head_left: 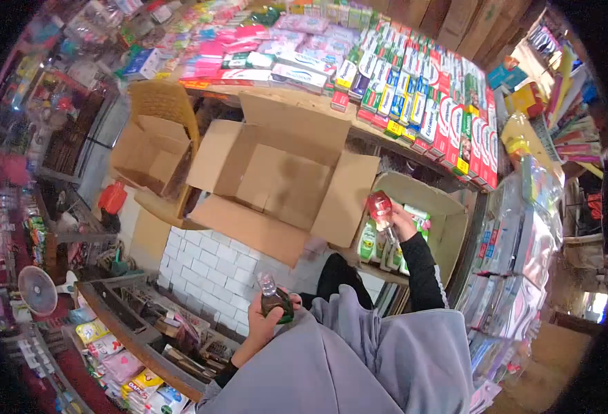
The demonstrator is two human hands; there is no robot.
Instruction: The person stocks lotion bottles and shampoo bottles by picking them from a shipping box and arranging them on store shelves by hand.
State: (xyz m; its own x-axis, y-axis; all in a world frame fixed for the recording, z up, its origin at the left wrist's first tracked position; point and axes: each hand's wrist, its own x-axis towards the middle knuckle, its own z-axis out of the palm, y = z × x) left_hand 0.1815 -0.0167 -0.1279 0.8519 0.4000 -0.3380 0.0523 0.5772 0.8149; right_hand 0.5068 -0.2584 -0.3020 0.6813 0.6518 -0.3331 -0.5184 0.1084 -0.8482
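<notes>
My left hand (266, 326) is closed around a dark green bottle (275, 301) with a clear cap, held low in front of the grey garment. On the right, my right hand (402, 222) grips a small bottle with a red top (380, 205) above an open carton (449, 238). Green and white bottles (369, 243) stand inside that carton, partly hidden by the hand and sleeve. Between the hands and further forward, a large open cardboard box (286, 172) has its flaps spread, and no goods show on its bottom.
Boxed toothpaste (414, 90) and pink packets (211, 58) cover the counter ahead. A smaller carton (153, 155) rests on a yellow chair (159, 100) at left. A wooden-edged display case (138, 338) stands at lower left, near a round fan (38, 290). Stacked packages line the right.
</notes>
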